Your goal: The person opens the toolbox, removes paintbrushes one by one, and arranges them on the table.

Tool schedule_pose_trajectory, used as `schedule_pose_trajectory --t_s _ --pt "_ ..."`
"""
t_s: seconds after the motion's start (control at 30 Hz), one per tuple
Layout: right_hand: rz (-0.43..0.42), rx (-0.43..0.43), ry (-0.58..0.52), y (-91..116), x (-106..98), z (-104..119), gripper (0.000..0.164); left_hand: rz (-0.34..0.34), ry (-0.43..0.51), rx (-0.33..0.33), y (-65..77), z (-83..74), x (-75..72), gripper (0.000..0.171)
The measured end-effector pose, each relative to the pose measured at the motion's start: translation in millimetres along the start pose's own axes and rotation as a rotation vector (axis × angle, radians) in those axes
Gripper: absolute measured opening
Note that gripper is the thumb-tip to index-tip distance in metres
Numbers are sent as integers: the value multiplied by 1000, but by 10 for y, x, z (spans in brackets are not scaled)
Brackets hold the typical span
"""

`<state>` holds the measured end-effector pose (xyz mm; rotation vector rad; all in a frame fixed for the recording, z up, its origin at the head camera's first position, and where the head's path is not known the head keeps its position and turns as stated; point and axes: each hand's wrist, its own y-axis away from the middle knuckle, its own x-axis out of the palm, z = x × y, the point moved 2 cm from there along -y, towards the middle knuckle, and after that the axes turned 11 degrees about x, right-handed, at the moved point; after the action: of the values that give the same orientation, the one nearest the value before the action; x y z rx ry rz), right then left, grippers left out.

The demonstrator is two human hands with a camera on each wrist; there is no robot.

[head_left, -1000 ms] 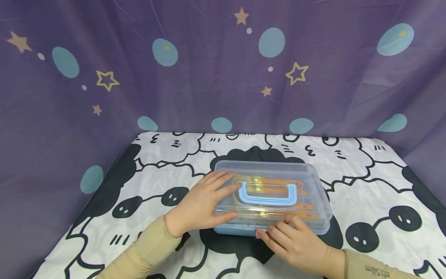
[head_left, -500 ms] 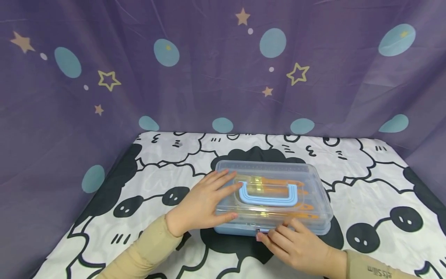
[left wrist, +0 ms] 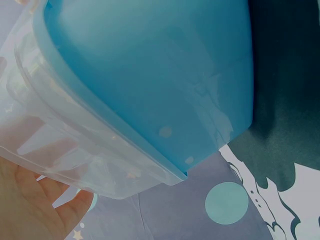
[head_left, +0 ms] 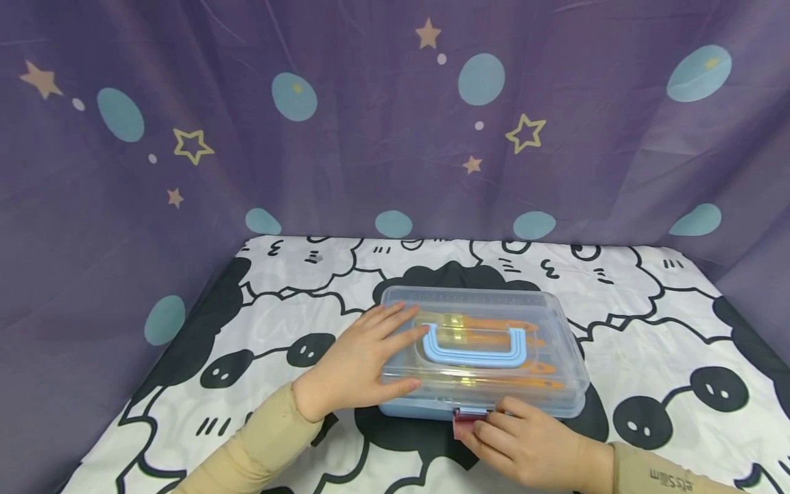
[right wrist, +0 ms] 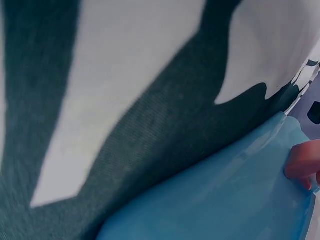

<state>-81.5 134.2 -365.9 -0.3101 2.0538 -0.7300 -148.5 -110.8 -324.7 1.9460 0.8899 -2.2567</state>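
Note:
A plastic storage box has a clear lid (head_left: pixel 555 322) with a light-blue handle (head_left: pixel 475 358) folded flat on it. Orange-handled paintbrushes (head_left: pixel 494 321) show through the lid. The blue base (left wrist: pixel 165 90) fills much of the left wrist view. My left hand (head_left: pixel 361 357) rests on the lid's left side, fingers spread. At the front edge, my right hand (head_left: pixel 531 439) has curled fingers on a reddish-pink latch (head_left: pixel 467 420), which stands tilted outward. In the right wrist view the latch (right wrist: pixel 304 160) juts from the box; most of that hand is out of frame.
The box stands on a white cloth (head_left: pixel 278 319) printed with black cartoon sheep. A purple curtain (head_left: pixel 358 151) with stars and teal ovals hangs behind and at the sides of the table.
The pink latch has swung outward and down from the box front, the right fingers moving slightly with it. The left hand and the box have stayed in place.

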Motion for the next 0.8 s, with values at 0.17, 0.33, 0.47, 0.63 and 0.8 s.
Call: schedule_pose_trajectory --t_s 0.17,0.33,0.47,0.63,0.8 --pt "24 -35 -25 53 34 14 32 0 4 1 1 0 3 63" --pt "48 -4 -106 78 42 27 28 -1 0 2 3 0 2 64" --pt "104 6 -140 89 35 39 25 -2 -3 3 2 -1 2 64" --pt "154 -14 -141 96 48 49 22 -5 -3 9 1 -4 4 63" --pt "168 -33 -119 107 83 72 23 -9 -1 8 7 -11 -2 64"
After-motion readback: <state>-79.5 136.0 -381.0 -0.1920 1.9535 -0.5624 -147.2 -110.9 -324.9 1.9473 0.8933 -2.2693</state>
